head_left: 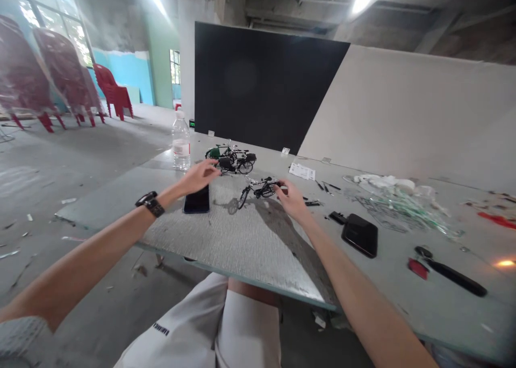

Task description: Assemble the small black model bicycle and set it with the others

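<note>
Concrete hall [80,196], desk [242,249]: my right fingers [284,186] pinch a black miniature bicycle [258,189], left fingers [207,166] open beside two parked models [231,159]; loose parts [397,209] remain at right.

The nearest miniature bicycle [260,188] is black and silver, a farther one [217,153] green, the board [226,244] speckled grey.

Unfinished concrete hall [258,2]: bare floor [84,196], exposed ceiling beams [306,2], plastic-wrapped red chairs [64,72]
</note>
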The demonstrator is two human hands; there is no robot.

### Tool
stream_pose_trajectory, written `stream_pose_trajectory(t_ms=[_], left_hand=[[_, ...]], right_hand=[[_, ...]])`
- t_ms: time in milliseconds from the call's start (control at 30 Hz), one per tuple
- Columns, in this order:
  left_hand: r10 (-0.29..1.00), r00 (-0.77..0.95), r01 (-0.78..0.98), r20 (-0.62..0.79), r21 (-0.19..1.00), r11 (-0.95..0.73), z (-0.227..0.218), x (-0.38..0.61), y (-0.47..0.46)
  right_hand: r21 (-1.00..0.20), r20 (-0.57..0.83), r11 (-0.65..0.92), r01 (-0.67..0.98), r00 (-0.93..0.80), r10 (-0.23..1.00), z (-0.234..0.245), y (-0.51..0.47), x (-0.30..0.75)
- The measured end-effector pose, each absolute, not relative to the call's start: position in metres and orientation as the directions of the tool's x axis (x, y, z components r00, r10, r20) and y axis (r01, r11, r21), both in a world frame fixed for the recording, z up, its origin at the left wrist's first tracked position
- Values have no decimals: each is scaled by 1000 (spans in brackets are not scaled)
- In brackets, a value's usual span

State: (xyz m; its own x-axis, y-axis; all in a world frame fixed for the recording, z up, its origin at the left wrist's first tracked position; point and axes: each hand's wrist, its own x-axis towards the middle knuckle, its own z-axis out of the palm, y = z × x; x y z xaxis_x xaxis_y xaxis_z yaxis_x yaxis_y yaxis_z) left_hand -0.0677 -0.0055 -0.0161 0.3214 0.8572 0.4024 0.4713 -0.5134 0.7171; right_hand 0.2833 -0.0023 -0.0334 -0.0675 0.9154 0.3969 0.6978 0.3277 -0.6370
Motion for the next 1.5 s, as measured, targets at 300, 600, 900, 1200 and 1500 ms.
stream_pose_trajectory(t_ms=[300, 600, 900, 1200, 1500], left_hand=[[846, 363, 492, 390, 691, -529, -21, 52, -39], [830, 329, 487, 450, 672, -557, -28, 61, -38], [871, 336, 791, 360, 394, -468, -16, 46, -54], [950, 226, 889, 216, 353, -292, -16, 26, -59], [917, 264, 894, 299, 280, -349, -28, 39, -103]], right_hand=[[-725, 460, 356, 589, 30, 888, -34, 7, 297], [-710, 471, 383, 591, -6, 882, -32, 1, 294], [-656, 466, 376, 654, -41, 884, -31, -4, 287], [-634, 462, 391, 667, -79, 883, -29, -8, 284], [-637, 444, 377, 673, -79, 893, -32, -6, 285]])
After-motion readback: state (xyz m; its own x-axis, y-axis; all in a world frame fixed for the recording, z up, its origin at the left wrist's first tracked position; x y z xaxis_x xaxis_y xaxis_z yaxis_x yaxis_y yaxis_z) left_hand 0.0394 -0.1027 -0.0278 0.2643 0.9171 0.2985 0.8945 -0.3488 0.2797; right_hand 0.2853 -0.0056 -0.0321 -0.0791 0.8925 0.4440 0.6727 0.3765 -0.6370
